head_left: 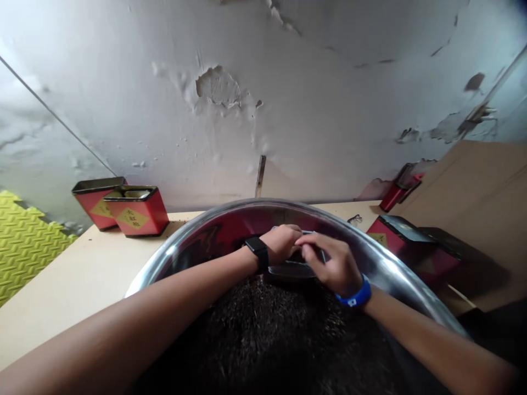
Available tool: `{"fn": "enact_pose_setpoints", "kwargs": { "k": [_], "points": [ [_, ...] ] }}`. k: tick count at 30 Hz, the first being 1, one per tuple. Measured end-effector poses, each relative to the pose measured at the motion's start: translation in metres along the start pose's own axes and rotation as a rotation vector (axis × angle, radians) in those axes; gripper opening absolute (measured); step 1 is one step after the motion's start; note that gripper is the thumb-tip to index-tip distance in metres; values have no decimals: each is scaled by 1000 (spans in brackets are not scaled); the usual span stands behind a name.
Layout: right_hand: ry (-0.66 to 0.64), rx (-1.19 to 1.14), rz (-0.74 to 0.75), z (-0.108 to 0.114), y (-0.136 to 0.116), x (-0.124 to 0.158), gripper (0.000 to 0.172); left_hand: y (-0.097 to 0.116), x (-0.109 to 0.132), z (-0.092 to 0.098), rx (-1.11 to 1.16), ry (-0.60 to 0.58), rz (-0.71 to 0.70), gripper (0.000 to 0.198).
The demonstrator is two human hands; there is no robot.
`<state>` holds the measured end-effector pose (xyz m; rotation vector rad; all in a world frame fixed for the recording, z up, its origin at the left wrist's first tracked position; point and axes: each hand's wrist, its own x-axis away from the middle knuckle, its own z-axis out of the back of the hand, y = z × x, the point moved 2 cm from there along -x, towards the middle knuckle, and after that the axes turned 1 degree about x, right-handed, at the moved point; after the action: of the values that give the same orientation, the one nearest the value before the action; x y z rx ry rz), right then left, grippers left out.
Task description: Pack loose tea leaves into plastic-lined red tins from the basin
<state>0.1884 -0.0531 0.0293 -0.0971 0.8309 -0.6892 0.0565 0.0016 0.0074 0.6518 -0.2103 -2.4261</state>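
A large shiny metal basin stands in front of me, with dark loose tea leaves heaped inside. Over the leaves sits a small dark container with a pale, shiny rim, partly covered by my fingers. My left hand, wearing a black watch, is closed at the container's far left edge. From the right, my right hand, with a blue wristband, has thumb and fingers pinched together and meets the left fingertips above the container. What lies between the fingers is hidden.
Two red tins with yellow labels stand left of the basin on the pale table. More red tins are at the right, beside a cardboard sheet. A peeling wall rises behind; a yellow-green mat lies far left.
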Motion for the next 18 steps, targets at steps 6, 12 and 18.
{"fn": "enact_pose_setpoints", "kwargs": {
  "k": [6,12,18],
  "points": [
    [-877,-101,129,-51,-16,27,21,-4,-1,-3,-42,-2,5,16],
    [-1020,62,-47,-83,19,52,44,-5,-2,-5,-57,-19,-9,16],
    [-1092,76,-67,-95,27,62,47,-4,-2,-4,-54,-59,29,18]
  ]
}}
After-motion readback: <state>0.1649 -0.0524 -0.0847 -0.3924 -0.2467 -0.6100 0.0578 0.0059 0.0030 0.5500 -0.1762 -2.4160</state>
